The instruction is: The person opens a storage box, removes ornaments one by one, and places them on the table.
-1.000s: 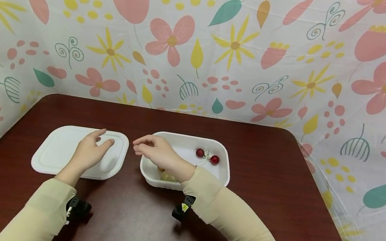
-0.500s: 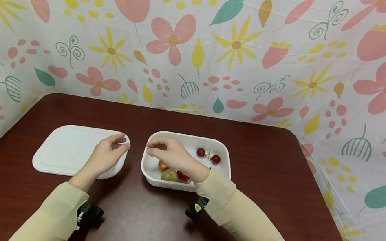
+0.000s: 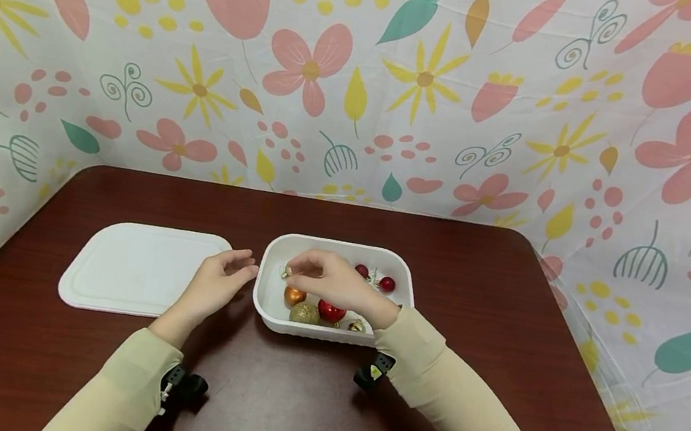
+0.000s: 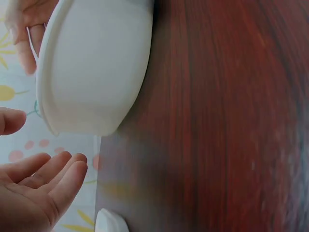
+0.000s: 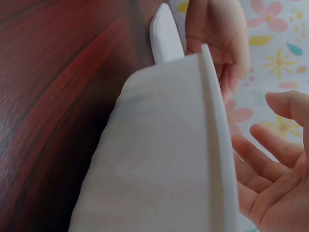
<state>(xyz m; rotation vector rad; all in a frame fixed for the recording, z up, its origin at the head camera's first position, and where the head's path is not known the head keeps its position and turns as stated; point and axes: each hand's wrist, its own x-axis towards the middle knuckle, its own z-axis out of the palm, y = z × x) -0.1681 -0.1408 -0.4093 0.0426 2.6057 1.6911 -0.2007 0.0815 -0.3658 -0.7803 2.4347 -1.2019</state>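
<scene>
A white plastic box stands on the table with Christmas baubles in it. My right hand is over the box, its thumb and fingers apart in the right wrist view, holding nothing that shows. Close to its fingertips is a small gold bauble. Below it lie an orange bauble, a gold glitter bauble and a red bauble. My left hand is just left of the box, fingers extended, thumb apart; the left wrist view shows a gap to the box wall.
A white lid lies flat to the left, its right end partly behind my left hand. Two small dark red baubles sit at the box's far right. A flower-patterned cloth hangs behind the dark wooden table.
Both hands have moved to the right. My left hand has gone from above the lid to the box's left end; my right hand is further over the box, baring more baubles.
</scene>
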